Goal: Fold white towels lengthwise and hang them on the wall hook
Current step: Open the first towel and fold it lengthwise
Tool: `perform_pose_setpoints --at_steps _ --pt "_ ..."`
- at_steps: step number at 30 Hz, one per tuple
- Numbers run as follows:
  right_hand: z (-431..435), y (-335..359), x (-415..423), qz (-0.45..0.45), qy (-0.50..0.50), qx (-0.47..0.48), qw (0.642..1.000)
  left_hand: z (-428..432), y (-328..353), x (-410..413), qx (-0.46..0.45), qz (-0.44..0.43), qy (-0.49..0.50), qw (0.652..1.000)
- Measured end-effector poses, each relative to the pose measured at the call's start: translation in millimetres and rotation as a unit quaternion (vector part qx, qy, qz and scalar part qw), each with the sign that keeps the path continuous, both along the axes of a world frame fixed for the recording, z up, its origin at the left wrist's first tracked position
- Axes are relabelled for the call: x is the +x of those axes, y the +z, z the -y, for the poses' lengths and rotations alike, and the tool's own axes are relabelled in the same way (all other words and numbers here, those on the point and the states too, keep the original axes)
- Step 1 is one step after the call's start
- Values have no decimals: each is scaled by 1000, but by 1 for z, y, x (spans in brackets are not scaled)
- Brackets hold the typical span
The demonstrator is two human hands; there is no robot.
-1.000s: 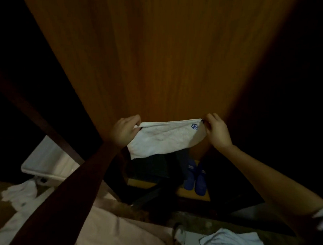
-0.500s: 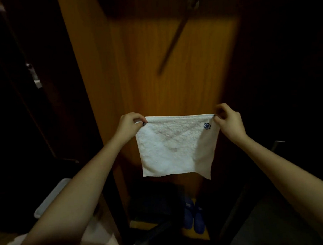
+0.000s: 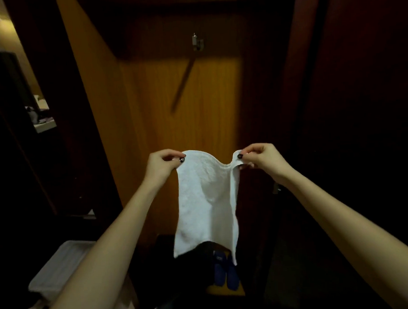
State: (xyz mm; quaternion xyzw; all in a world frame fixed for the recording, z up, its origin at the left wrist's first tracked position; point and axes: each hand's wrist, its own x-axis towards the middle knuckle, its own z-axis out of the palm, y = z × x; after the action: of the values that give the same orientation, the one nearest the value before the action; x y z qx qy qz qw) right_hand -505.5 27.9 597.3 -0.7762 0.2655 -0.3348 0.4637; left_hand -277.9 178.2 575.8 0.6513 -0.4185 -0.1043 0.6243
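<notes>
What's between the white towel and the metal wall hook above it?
Only bare orange wooden panel and the metal hook's slanted shadow, in the head view.

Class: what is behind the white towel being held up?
Behind the white towel stands a wooden panel. Blue slippers show below its hem; the cloth covers the rest.

An orange wooden back panel (image 3: 150, 124), lit at its middle, stands between dark wooden side panels (image 3: 359, 100). Blue slippers (image 3: 224, 273) sit on a low shelf (image 3: 225, 291) below; a white plastic bin (image 3: 60, 265) lies lower left.
</notes>
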Motion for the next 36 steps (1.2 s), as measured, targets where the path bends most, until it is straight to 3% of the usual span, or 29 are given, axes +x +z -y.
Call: perform_pose_setpoints --at_steps 4,6,14,23,27,31,36 --pt "-34 11 -22 -21 115 39 992 -12 -2 -43 -60 -66 -42 995" --pt "-48 17 -27 -44 126 -8 991 -13 2 -61 -87 -84 -69 990" --pt "-75 36 -27 -5 -9 -214 977 -6 22 -100 -137 -152 -177 963" --pt "-73 44 -19 -16 -14 -226 974 -7 23 -104 -150 -245 -270 919" --pt "-72 42 -17 2 -46 -239 970 -6 20 -104 -162 -234 -307 908" --pt "-72 37 -10 29 -68 -260 963 -4 18 -103 -179 -239 -286 911" --pt "-63 30 -11 -5 -69 -265 962 -4 20 -96 -194 -248 -267 911"
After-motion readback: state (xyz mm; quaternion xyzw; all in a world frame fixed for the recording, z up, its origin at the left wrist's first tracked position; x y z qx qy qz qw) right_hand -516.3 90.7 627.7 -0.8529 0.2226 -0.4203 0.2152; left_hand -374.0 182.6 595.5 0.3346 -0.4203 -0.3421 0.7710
